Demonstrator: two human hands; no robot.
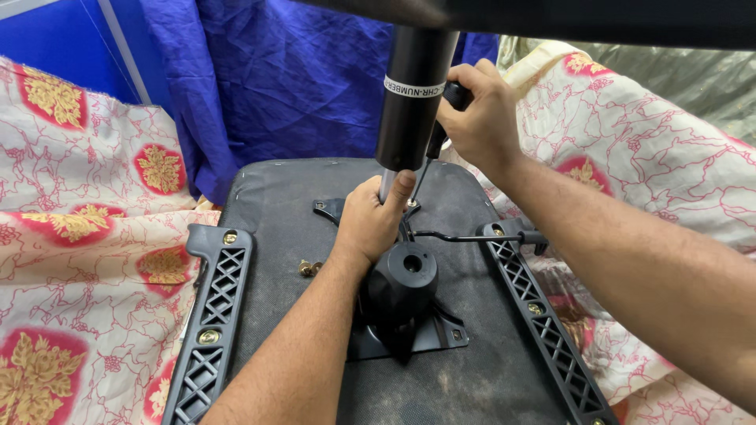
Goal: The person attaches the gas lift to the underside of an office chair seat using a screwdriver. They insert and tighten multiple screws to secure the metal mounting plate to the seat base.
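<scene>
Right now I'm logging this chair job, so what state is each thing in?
Left hand: gripping the silver rod under the black cylinder.
Right hand: closed on a screwdriver handle, shaft pointing down.
Black cylinder: upright.
Loose bolts: lying on the seat underside.
Left armrest bracket: bolted down.

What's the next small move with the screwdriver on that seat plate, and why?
Probably keep turning the screwdriver to seat the screw at the plate's far corner. The right hand grips the handle with the shaft angled down to the mounting plate, and the left hand steadies near the tip. Loose screws lie beside it.
</scene>
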